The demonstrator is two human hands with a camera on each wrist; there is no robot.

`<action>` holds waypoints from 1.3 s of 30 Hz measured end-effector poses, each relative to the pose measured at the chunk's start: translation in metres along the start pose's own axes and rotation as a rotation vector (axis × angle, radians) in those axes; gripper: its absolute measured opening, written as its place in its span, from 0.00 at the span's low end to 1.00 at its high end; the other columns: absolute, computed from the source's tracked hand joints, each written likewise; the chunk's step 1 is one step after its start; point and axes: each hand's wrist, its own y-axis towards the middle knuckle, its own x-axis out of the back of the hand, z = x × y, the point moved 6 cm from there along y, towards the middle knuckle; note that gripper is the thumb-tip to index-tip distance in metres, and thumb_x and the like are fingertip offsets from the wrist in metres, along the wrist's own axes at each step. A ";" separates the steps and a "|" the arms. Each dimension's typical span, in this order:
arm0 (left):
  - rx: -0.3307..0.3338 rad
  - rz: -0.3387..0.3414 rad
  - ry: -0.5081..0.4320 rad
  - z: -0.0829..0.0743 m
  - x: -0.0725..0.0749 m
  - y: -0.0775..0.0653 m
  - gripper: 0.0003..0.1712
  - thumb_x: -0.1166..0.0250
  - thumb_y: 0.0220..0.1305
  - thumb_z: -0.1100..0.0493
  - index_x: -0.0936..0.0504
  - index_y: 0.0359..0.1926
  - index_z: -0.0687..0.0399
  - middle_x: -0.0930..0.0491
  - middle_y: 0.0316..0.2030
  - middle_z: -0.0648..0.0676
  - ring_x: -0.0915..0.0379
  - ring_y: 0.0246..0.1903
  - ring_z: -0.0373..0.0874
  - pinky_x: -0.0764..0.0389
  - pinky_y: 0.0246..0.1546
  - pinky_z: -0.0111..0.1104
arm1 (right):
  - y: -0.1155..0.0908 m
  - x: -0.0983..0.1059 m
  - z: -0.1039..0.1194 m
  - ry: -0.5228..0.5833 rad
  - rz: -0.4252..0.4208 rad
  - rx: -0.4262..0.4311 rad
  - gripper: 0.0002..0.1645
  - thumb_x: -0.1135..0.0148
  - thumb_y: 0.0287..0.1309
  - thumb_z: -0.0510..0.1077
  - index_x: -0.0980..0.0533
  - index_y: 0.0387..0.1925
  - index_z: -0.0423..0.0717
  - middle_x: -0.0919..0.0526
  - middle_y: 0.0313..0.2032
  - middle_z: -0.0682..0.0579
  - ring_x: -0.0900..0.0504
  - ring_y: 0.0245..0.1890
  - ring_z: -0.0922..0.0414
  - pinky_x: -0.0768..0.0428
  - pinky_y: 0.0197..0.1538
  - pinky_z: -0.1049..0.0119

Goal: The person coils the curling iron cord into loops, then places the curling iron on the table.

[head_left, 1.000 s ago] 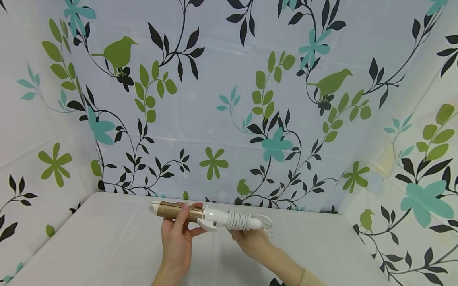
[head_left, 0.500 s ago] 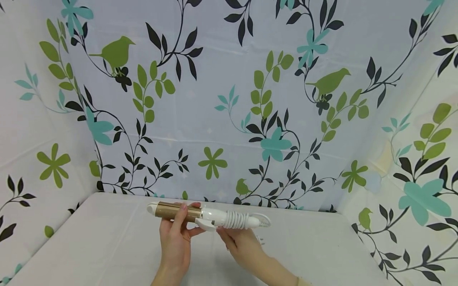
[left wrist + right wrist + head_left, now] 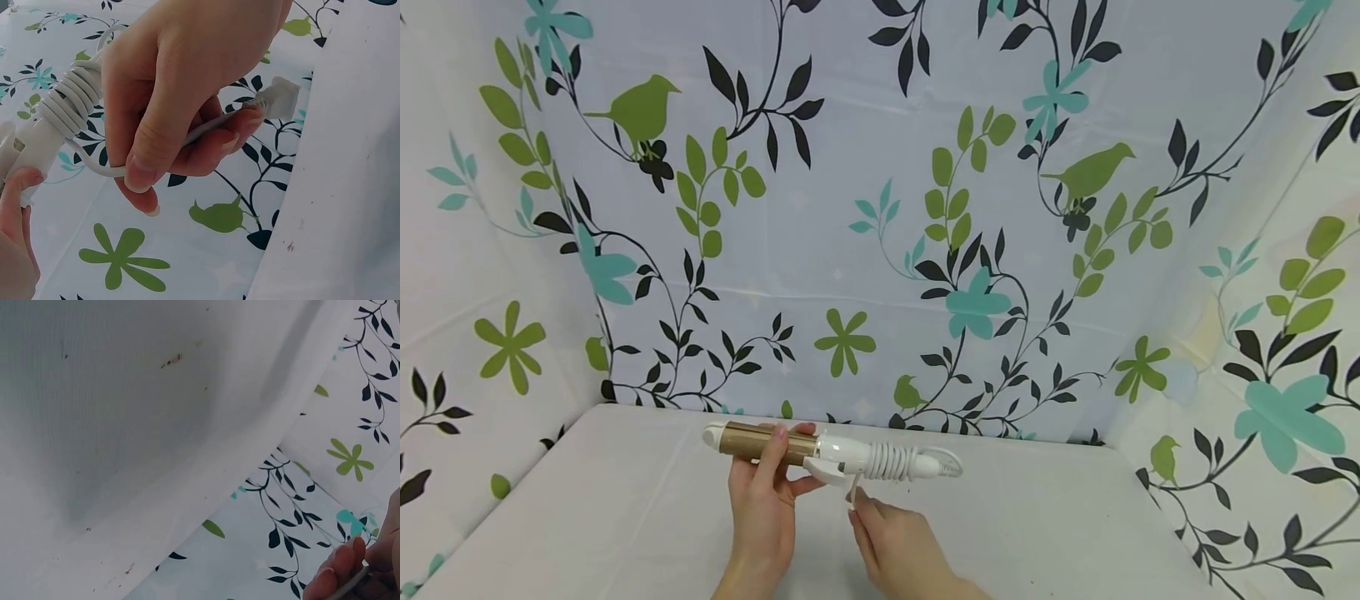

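A curling iron with a gold barrel (image 3: 741, 437) and a white handle (image 3: 842, 452) is held above the table, lying nearly level. My left hand (image 3: 760, 500) grips the barrel, thumb in front. White cord (image 3: 891, 461) is wound in several turns round the handle. Below the handle, my right hand (image 3: 898, 542) pinches the loose stretch of that cord. In the left wrist view the right hand (image 3: 181, 94) holds the cord between thumb and fingers, and the white plug (image 3: 281, 99) sticks out past its fingers. The right wrist view catches only part of the right hand (image 3: 340, 569).
A white-covered table (image 3: 625, 517) lies under the hands. Behind it hangs a patterned cloth (image 3: 820, 208) with leaves, flowers and birds, and similar cloth stands on both sides. Small dark specks (image 3: 172, 360) mark the white surface in the right wrist view.
My right hand has moved left from under the coils to below the clamp lever, drawing a stretch of cord down from the handle. The curling iron has shifted slightly left in the left hand.
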 end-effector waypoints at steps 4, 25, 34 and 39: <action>0.005 -0.003 0.005 0.000 0.000 -0.001 0.16 0.48 0.71 0.55 0.40 0.52 0.57 0.22 0.42 0.57 0.24 0.47 0.48 0.16 0.35 0.50 | -0.004 -0.002 0.003 0.036 0.017 -0.025 0.07 0.44 0.62 0.40 0.26 0.41 0.43 0.17 0.29 0.58 0.23 0.21 0.70 0.27 0.21 0.83; 0.000 -0.039 -0.025 0.001 0.002 -0.003 0.14 0.48 0.71 0.55 0.39 0.50 0.56 0.22 0.42 0.56 0.23 0.45 0.46 0.14 0.31 0.44 | -0.036 -0.030 0.019 0.227 0.106 -0.094 0.15 0.51 0.69 0.45 0.29 0.52 0.42 0.25 0.26 0.62 0.33 0.22 0.78 0.30 0.27 0.91; -0.014 -0.013 -0.014 0.001 0.000 -0.003 0.14 0.49 0.71 0.56 0.39 0.51 0.57 0.21 0.42 0.55 0.23 0.46 0.47 0.14 0.31 0.45 | -0.035 -0.014 0.036 0.141 0.104 -0.035 0.18 0.41 0.61 0.41 0.28 0.51 0.41 0.33 0.21 0.66 0.41 0.19 0.79 0.39 0.22 0.93; -0.020 -0.004 -0.031 0.001 -0.002 -0.003 0.13 0.49 0.71 0.57 0.39 0.50 0.57 0.21 0.41 0.56 0.23 0.45 0.48 0.14 0.30 0.45 | -0.032 -0.004 0.042 0.118 0.119 -0.026 0.20 0.37 0.56 0.40 0.27 0.50 0.39 0.32 0.21 0.65 0.42 0.19 0.79 0.40 0.21 0.94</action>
